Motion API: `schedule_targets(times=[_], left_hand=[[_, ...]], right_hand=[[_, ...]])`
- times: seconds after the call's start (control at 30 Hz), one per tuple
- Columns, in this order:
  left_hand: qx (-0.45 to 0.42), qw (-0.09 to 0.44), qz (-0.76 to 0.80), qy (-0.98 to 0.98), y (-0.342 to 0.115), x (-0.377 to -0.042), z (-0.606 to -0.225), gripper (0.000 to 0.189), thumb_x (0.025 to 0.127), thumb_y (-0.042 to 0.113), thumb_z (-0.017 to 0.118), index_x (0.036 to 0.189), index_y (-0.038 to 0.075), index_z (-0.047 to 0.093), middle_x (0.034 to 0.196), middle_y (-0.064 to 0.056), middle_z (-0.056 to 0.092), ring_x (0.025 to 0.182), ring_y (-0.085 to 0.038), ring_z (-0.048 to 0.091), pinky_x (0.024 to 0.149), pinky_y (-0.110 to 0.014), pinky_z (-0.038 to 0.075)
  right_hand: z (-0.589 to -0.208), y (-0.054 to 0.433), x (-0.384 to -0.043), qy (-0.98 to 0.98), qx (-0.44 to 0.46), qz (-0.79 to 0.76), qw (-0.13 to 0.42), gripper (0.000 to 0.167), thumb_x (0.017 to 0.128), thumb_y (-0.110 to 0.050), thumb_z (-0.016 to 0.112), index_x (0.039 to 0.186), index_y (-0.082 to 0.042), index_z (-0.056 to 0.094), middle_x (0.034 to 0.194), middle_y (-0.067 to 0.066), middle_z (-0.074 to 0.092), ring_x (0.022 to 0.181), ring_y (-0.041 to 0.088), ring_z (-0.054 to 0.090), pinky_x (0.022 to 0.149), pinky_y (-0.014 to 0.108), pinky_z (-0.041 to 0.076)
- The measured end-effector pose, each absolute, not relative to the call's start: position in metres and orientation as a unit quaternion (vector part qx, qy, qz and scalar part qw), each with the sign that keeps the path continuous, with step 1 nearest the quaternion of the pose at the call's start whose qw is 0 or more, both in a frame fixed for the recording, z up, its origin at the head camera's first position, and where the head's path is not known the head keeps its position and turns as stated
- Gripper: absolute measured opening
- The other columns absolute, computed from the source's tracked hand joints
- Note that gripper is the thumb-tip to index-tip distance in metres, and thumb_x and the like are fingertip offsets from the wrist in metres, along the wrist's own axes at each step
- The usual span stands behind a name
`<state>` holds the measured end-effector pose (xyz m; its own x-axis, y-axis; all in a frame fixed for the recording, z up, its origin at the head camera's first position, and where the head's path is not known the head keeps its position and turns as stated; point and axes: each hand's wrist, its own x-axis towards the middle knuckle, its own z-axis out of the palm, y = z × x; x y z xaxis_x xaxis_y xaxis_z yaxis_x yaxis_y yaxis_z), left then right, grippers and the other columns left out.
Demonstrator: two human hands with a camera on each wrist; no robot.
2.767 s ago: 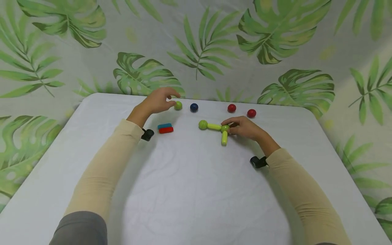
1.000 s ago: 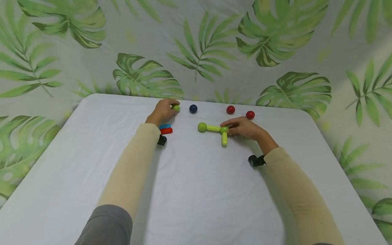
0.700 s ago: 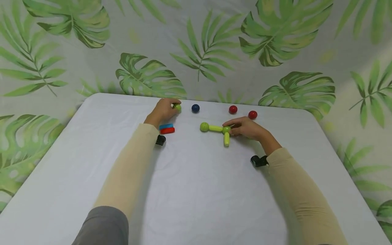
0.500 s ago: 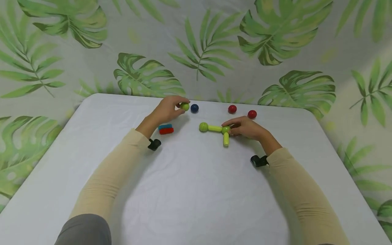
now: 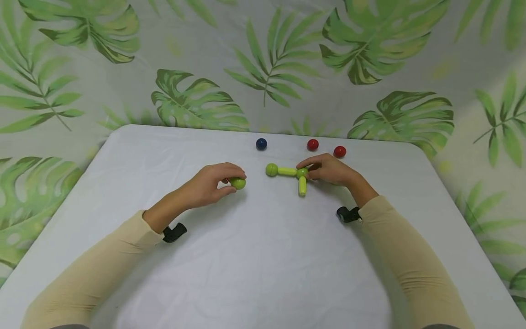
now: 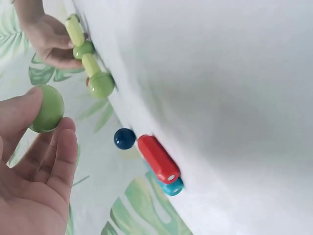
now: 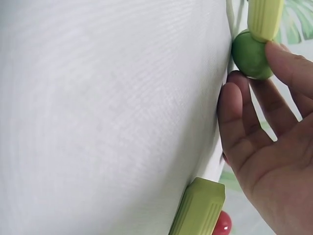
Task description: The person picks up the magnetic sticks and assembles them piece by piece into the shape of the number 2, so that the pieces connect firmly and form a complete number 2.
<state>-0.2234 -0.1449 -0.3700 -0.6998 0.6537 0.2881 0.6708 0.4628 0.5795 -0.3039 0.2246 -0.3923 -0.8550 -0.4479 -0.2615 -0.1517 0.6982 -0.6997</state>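
Note:
My left hand (image 5: 211, 185) pinches a green ball (image 5: 238, 183) between thumb and fingers, held over the table's left middle. In the left wrist view the same green ball (image 6: 49, 108) sits at the fingertips. My right hand (image 5: 330, 171) holds the corner ball (image 5: 302, 173) of an L-shaped piece. From that ball one yellow-green rod (image 5: 286, 171) runs left to another green ball (image 5: 271, 169), and a second rod (image 5: 302, 186) points toward me. In the right wrist view my thumb and fingertips are at the corner ball (image 7: 252, 54).
A dark blue ball (image 5: 261, 144) and two red balls, one (image 5: 312, 144) left of the other (image 5: 339, 151), lie along the table's far edge. A red rod (image 6: 159, 159) and a blue rod (image 6: 172, 186) lie side by side, hidden behind my left hand in the head view.
My left hand has picked up the green ball from the far edge and brought it nearer to me. The right hand has stayed at the L-shaped piece.

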Motion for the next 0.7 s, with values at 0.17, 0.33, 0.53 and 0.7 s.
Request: schedule_targets(times=[0.17,0.33,0.53,0.7], left_hand=[[-0.388,-0.005,-0.360,-0.848,-0.142,-0.216,-0.382,0.031,0.085,-0.001,0.073,0.115,0.006,0.069,0.114,-0.004,0.069,0.097,-0.015,0.063,0.083,-0.030,0.058],[-0.390,-0.038,-0.378,-0.839,-0.135,-0.212,-0.389,0.030,0.085,-0.002,0.073,0.114,0.005,0.069,0.112,-0.006,0.071,0.096,-0.018,0.067,0.082,-0.027,0.059],[-0.387,-0.050,-0.364,-0.846,-0.125,-0.211,-0.395,0.030,0.084,0.003,0.075,0.114,0.008,0.070,0.113,-0.005,0.072,0.098,-0.018,0.067,0.084,-0.031,0.058],[-0.402,-0.080,-0.373,-0.832,-0.104,-0.215,-0.398,0.030,0.085,0.003,0.075,0.115,0.008,0.070,0.115,-0.004,0.072,0.101,-0.017,0.067,0.089,-0.030,0.057]], right_hand=[[-0.393,0.227,-0.305,0.892,-0.169,-0.357,0.219,0.035,0.094,-0.010,0.063,0.127,-0.017,0.069,0.121,0.010,0.067,0.096,0.019,0.058,0.083,0.026,0.051],[-0.395,0.226,-0.306,0.884,-0.171,-0.370,0.227,0.035,0.094,-0.009,0.063,0.128,-0.015,0.068,0.125,0.011,0.065,0.099,0.018,0.057,0.085,0.027,0.052],[-0.395,0.223,-0.305,0.884,-0.175,-0.369,0.227,0.035,0.094,-0.009,0.062,0.129,-0.015,0.067,0.129,0.011,0.064,0.100,0.018,0.057,0.085,0.026,0.053],[-0.393,0.225,-0.304,0.890,-0.172,-0.362,0.217,0.035,0.094,-0.009,0.061,0.128,-0.016,0.068,0.129,0.009,0.064,0.099,0.020,0.058,0.084,0.027,0.052]])
